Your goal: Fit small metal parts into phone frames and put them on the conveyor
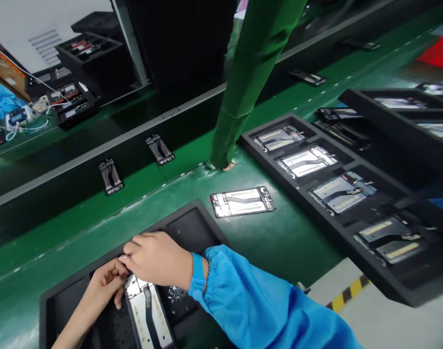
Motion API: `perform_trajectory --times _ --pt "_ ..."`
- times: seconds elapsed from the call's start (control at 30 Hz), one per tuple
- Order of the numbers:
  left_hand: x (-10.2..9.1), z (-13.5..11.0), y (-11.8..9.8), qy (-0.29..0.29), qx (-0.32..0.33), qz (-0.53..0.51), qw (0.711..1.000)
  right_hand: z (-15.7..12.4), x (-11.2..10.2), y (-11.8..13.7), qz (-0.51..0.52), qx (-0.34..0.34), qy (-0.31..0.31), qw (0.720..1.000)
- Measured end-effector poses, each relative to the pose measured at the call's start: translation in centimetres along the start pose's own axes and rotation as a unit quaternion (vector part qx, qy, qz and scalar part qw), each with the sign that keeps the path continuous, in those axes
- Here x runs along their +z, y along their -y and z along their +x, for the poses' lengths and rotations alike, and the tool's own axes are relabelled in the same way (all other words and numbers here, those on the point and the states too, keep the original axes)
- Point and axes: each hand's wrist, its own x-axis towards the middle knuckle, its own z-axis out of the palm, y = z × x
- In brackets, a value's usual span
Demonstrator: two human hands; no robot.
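Note:
An opened phone body [148,315], with silvery inner plate and a dark flex ribbon, lies tilted over a black foam tray [197,208] at the bottom. My left hand [106,286] is closed at the phone's upper left corner, thumb and fingers bent together. From the right, my right hand [155,257] reaches across the phone's top end, fingertips pinched and meeting those of the left hand. Whatever sits between the fingertips is hidden. Small whitish bits [179,295] lie in the tray beside the phone. A blue strap [197,276] circles my right wrist.
Another opened phone [243,201] lies on the green bench. A long black tray [297,186] with several phone bodies stands at the right. Two phones [159,149] rest on the green strip beyond. A green-wrapped post [239,97] rises from the bench. A blue-sleeved person [1,99] shows far left.

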Motion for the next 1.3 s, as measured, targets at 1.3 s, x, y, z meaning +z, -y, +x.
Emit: perform_trajectory --times 1.3 --pt "-1.5 -0.2 -8.2 -0.435 0.027 0.312 0.844 -0.2 -0.5 0.0 0.198 0.137 -0.167 0.956"
